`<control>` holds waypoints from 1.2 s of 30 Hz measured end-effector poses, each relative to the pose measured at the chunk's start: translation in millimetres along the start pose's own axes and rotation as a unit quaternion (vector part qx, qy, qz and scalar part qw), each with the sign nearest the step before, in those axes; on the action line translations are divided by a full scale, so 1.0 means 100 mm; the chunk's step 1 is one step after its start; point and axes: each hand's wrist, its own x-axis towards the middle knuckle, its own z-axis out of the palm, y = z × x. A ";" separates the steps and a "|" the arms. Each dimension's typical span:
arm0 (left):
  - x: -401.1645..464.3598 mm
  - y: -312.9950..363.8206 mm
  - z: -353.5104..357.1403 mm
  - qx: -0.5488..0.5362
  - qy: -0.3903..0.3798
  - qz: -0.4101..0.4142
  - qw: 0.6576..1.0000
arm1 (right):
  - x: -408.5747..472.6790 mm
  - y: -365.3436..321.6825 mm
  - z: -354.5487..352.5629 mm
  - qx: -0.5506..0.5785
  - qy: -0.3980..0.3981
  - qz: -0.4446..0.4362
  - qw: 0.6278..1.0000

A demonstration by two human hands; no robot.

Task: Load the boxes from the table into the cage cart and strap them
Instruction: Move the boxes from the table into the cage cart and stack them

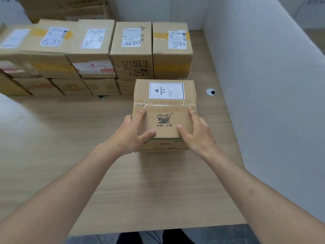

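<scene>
Single cardboard box (164,110) on the wooden table (88,138), near the middle, just in front of the stacked boxes (98,55) lined up along the far edge. Taped across the top, with a white sticker (166,90) reading HEAVY on the far half. Left hand (131,132) clamped on the near left corner, thumb over the near top edge, fingers laid along the left edge of the lid. Right hand (197,132) mirrored on the near right corner, thumb on top, fingers spread over the right edge. Both gripping the box; whether already lifted or resting on the table, hard to tell.

Likely dense for its size, going by the sticker. Walls stiff and square, lid slightly dished near the tape, so probably some give on top. Plain cardboard, dry, not slippery, though smooth tape offers poor purchase. Best hold low on the two side walls or under the bottom edges, not by the lid flaps, since a heavy load could pull the tape seam open. Safer kept level and close to the body. Cage cart not in view, nor any strap. Grey partition wall (263,85) close on the right, and a small round cable hole (211,92) in the table just right of the box.
</scene>
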 end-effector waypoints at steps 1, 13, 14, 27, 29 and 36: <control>-0.05 0.03 -0.03 -0.002 0.006 0.001 1.000 | -0.03 -0.04 -0.04 0.001 0.001 -0.007 1.000; -0.85 0.33 -0.50 -0.008 0.114 0.007 0.993 | -0.38 -0.69 -0.50 -0.001 0.013 -0.119 0.993; -0.93 0.35 -0.55 -0.009 0.126 0.006 0.992 | -0.41 -0.76 -0.53 -0.004 0.013 -0.131 0.991; -1.86 -0.17 -1.05 -0.040 0.239 -0.054 0.969 | -0.66 -1.69 -0.10 -0.011 -0.061 -0.239 0.969; -2.03 -0.35 -1.11 -0.038 0.251 -0.068 0.965 | -0.74 -1.84 0.08 -0.016 -0.077 -0.250 0.965; -2.71 -1.06 -1.33 -0.046 0.275 -0.114 0.953 | -1.12 -2.43 0.79 -0.033 -0.120 -0.286 0.950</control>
